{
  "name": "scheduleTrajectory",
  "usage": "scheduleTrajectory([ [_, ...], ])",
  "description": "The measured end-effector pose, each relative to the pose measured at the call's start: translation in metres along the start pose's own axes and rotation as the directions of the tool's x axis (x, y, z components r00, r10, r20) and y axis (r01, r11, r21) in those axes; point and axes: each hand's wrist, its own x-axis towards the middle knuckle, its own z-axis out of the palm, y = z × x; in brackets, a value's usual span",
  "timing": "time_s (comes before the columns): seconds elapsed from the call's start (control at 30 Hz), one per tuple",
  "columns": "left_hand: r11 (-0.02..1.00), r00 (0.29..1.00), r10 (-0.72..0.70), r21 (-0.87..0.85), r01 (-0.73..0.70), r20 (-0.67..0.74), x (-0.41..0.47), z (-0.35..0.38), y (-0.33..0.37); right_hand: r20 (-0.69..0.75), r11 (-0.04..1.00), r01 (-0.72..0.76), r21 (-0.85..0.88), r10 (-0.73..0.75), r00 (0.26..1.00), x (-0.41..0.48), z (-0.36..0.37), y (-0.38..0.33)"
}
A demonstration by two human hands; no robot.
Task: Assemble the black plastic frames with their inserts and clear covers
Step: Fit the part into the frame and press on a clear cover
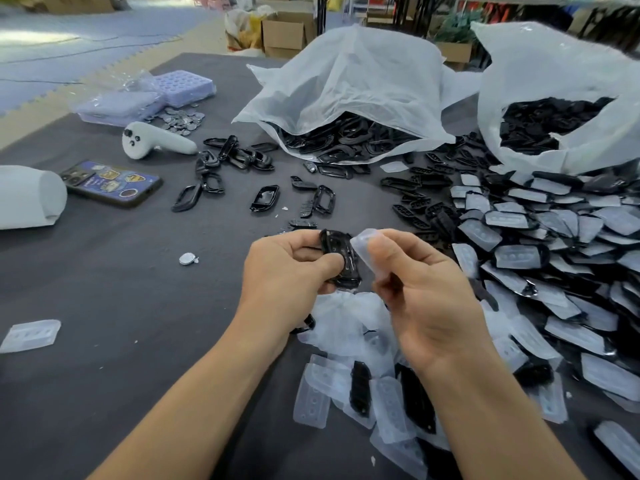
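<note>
Above the dark table [121, 306], my left hand [287, 268] grips a black plastic frame [341, 259], thumb across its front. My right hand [422, 289] pinches a clear cover [367, 252] between thumb and fingers, its edge right beside the frame. Whether the frame holds an insert I cannot tell. Loose black frames [258, 197] lie further back on the table. A big heap of clear covers and black parts [554, 244] spreads along the right.
Two white bags of black parts [349, 98] [561, 98] stand at the back. A phone [110, 183], a white controller [156, 142], purple trays [180, 88], small metal discs [180, 121] and a white roll [27, 197] lie left. A lone clear cover [31, 336] sits near left.
</note>
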Motion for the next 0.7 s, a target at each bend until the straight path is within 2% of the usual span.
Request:
scheduleTrajectory([
  [0.17, 0.99, 0.993, 0.121, 0.07, -0.12, -0.006, -0.001, 0.003, -0.007, 0.007, 1.0, -0.014, 0.026, 0.013, 1.0, 0.0, 0.002, 0.001],
  [0.43, 0.983, 0.983, 0.181, -0.021, -0.181, 0.024, -0.01, 0.015, -0.009, -0.095, 0.997, 0.056, -0.049, -0.061, 0.994, -0.002, 0.01, 0.009],
  [0.7, 0.973, 0.971, 0.216, -0.105, -0.205, 0.103, -0.011, 0.017, -0.009, -0.19, 0.992, 0.125, -0.026, -0.128, 0.973, 0.002, 0.013, 0.016],
])
